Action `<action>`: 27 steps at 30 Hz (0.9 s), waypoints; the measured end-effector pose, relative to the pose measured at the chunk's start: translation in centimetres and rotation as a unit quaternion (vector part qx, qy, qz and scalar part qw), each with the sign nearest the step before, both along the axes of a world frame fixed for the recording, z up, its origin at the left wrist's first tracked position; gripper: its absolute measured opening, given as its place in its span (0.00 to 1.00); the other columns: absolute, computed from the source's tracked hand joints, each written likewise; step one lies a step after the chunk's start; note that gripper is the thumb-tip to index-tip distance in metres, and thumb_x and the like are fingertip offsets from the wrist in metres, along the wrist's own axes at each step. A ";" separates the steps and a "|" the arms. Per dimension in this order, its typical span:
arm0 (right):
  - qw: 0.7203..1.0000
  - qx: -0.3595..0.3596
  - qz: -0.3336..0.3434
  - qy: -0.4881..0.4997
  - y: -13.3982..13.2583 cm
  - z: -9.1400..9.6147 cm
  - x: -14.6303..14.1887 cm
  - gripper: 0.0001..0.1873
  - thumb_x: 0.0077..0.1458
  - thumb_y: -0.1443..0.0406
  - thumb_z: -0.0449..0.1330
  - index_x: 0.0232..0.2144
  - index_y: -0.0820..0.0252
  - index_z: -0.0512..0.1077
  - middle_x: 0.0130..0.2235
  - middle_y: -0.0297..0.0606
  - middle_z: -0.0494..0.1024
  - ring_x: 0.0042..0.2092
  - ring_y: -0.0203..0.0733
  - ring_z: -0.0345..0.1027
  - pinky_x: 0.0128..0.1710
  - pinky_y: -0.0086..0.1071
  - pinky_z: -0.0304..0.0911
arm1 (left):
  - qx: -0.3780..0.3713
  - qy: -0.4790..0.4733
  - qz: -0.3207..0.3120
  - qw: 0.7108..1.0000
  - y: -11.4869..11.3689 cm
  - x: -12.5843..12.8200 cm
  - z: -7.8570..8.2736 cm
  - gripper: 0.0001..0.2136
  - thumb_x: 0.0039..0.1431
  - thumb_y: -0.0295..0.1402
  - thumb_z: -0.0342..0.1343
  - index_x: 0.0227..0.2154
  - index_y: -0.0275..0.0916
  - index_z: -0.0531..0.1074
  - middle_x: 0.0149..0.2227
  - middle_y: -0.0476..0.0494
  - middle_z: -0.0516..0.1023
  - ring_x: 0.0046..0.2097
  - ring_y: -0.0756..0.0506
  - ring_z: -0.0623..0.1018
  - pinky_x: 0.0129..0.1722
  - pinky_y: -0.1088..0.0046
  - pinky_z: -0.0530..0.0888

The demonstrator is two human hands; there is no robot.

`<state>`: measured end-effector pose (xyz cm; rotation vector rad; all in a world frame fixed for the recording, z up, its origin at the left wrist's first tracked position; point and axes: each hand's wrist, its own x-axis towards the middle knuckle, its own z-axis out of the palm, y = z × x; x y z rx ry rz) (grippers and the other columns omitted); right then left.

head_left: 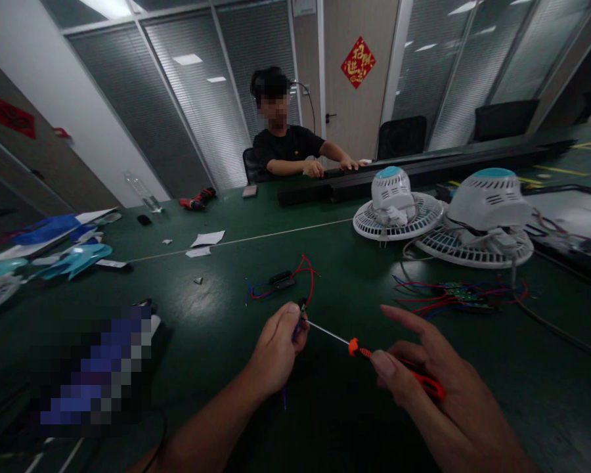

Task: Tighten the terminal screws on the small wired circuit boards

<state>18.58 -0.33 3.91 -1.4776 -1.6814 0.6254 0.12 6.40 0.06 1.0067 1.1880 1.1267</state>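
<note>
Between the thumb and fingers of my left hand (276,348) is a small circuit board (302,311), mostly covered by the fingers. A red wire (311,282) rises from it and a blue wire hangs below. My right hand (426,381) grips the orange and black handle of a screwdriver (357,348), its index finger stretched out. The metal shaft points left and its tip meets the board; exact contact is too small to tell. Just beyond my left hand lies a dark small part (280,279) with red and blue wires.
Wired circuit boards (460,295) lie at right, below two white fan housings (391,203) (487,210). Paper scraps (207,240), a red power drill (197,199) and a plastic bottle (142,192) are at left. Across the green table (226,276), a person (288,148) handles long black bars (374,180).
</note>
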 end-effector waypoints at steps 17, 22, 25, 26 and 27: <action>0.999 0.042 0.004 -0.028 -0.1 -0.2 -0.1 0.18 0.58 0.60 0.47 0.50 0.59 0.58 0.18 0.26 0.71 0.19 0.34 0.67 0.19 0.27 0.61 | 0.003 -0.003 -0.017 1.000 -0.2 0.0 0.4 0.16 0.53 0.45 0.51 0.22 0.36 0.68 0.20 0.54 0.61 0.21 0.54 0.61 0.19 0.80 0.58; 0.998 0.046 -0.008 -0.044 -0.2 -0.1 -0.1 0.19 0.57 0.59 0.48 0.50 0.60 0.59 0.20 0.28 0.73 0.21 0.36 0.68 0.21 0.28 0.63 | 0.006 0.003 -0.018 1.000 0.0 0.0 0.4 0.16 0.54 0.44 0.50 0.21 0.35 0.67 0.20 0.53 0.61 0.21 0.54 0.61 0.19 0.81 0.59; 0.997 0.046 -0.010 -0.056 -0.1 -0.2 0.1 0.20 0.57 0.59 0.49 0.49 0.61 0.60 0.22 0.31 0.75 0.24 0.37 0.71 0.22 0.29 0.64 | 0.008 -0.002 -0.011 1.000 0.1 0.0 0.1 0.16 0.53 0.45 0.50 0.22 0.35 0.68 0.22 0.52 0.63 0.23 0.54 0.63 0.21 0.81 0.60; 0.997 0.044 -0.009 -0.059 -0.1 -0.2 0.2 0.20 0.56 0.59 0.49 0.49 0.61 0.61 0.24 0.33 0.76 0.25 0.38 0.71 0.22 0.29 0.64 | 0.008 -0.004 -0.009 1.000 0.1 0.0 0.0 0.16 0.53 0.45 0.50 0.23 0.35 0.68 0.23 0.52 0.63 0.24 0.54 0.63 0.21 0.81 0.61; 0.997 0.039 -0.007 -0.060 0.0 -0.3 0.3 0.20 0.56 0.58 0.48 0.49 0.61 0.61 0.26 0.35 0.77 0.26 0.39 0.72 0.23 0.29 0.64 | 0.007 -0.005 -0.008 1.000 0.1 0.0 0.0 0.16 0.53 0.45 0.50 0.23 0.35 0.67 0.23 0.52 0.63 0.24 0.54 0.63 0.21 0.81 0.61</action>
